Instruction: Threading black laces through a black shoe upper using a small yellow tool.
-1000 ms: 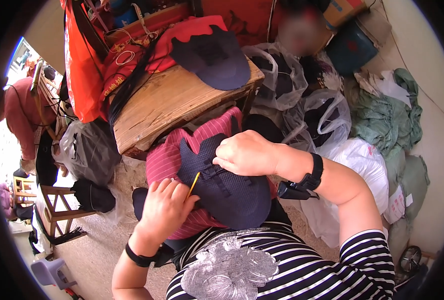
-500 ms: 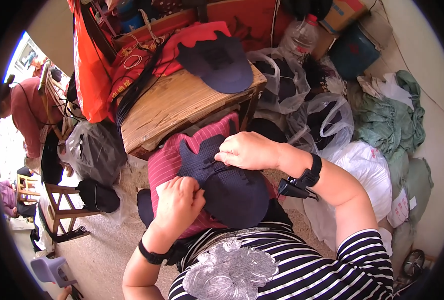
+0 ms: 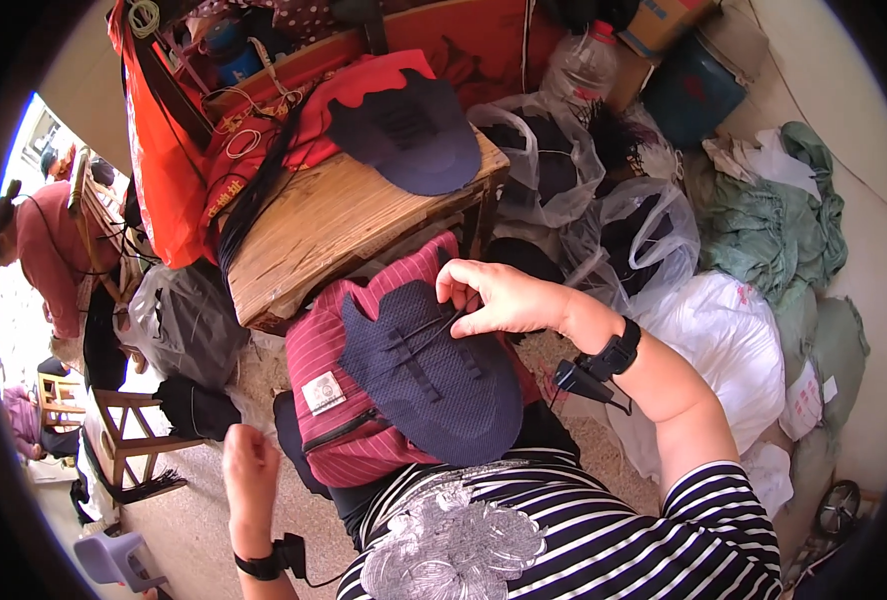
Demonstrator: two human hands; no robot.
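Observation:
A dark navy shoe upper (image 3: 439, 400) of textured fabric lies flat on a maroon striped bag (image 3: 339, 445) across my lap. Thin black shoelace (image 3: 426, 338) runs through slots in the middle of the upper. At the upper's far right edge, my right hand (image 3: 504, 298) pinches the lace between thumb and finger. My left hand (image 3: 251, 465) is off to the left, apart from the upper and the bag, fingers curled closed and slightly blurred. What it holds, if anything, I cannot make out.
Ahead is a wooden table (image 3: 334, 225) bearing another dark shoe upper (image 3: 409, 140) and a bundle of black laces (image 3: 259, 190). Plastic bags (image 3: 719, 345) crowd the right side. A wooden stool (image 3: 129, 430) stands left, with a person in a reddish top (image 3: 54, 250) beyond.
My left hand has left the upper and swung out to the left, uncovering the bag's white label and zip. The right hand has turned and opened its grip outward, at the upper's right edge.

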